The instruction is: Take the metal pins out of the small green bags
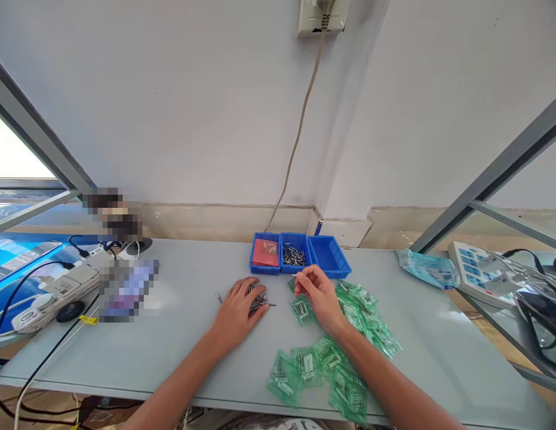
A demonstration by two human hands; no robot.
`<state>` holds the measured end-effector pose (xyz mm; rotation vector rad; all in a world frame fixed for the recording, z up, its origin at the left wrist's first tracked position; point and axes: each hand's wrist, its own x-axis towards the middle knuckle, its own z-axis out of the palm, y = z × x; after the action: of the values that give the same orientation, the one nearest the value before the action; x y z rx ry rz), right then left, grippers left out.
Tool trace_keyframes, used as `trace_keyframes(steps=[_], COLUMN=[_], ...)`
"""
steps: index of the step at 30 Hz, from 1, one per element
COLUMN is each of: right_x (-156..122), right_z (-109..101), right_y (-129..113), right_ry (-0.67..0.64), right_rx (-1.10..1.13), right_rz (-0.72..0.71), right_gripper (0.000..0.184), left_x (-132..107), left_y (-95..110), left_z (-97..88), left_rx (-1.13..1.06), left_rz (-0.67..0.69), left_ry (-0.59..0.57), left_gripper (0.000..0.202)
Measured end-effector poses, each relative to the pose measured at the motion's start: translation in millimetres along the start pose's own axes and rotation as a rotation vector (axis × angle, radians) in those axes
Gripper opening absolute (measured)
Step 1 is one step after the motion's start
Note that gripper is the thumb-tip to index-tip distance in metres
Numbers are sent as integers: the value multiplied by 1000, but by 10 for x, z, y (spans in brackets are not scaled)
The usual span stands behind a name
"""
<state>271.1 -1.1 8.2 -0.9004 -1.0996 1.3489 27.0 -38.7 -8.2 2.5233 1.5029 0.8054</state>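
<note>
My left hand (240,310) lies on the table (170,352) with its fingers curled over a small pile of thin metal pins (260,303). One loose pin (219,297) rests just left of it. My right hand (317,294) hovers near the blue trays with its fingertips pinched together; what they hold is too small to make out. Below it lies a green plastic bag (301,310) with white parts inside. Several more green bags (362,316) spread to the right and toward the front edge (313,370).
Three joined blue trays stand at the back: the left (265,253) holds a red packet, the middle (294,255) metal pins, the right (329,257) looks bare. Power strips and cables (58,286) sit at the left. A blue packet (423,267) and devices (479,269) lie right.
</note>
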Motion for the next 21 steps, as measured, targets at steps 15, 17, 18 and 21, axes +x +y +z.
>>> trace_keyframes(steps=[15, 17, 18, 21], right_x=[-48, -45, -45, -50], right_z=[8, 9, 10, 16], right_y=[-56, -60, -62, -74], right_ry=[-211, -213, -211, -195], right_rx=[251, 213, 194, 144], right_rz=[276, 258, 250, 230], right_gripper=[32, 32, 32, 31], left_x=[14, 15, 15, 18], left_y=[11, 7, 6, 2], left_z=[-13, -13, -13, -12], left_rx=[-51, -56, -58, -61], left_rz=[43, 39, 37, 29], left_ry=[4, -8, -11, -8], left_gripper=[21, 20, 20, 20])
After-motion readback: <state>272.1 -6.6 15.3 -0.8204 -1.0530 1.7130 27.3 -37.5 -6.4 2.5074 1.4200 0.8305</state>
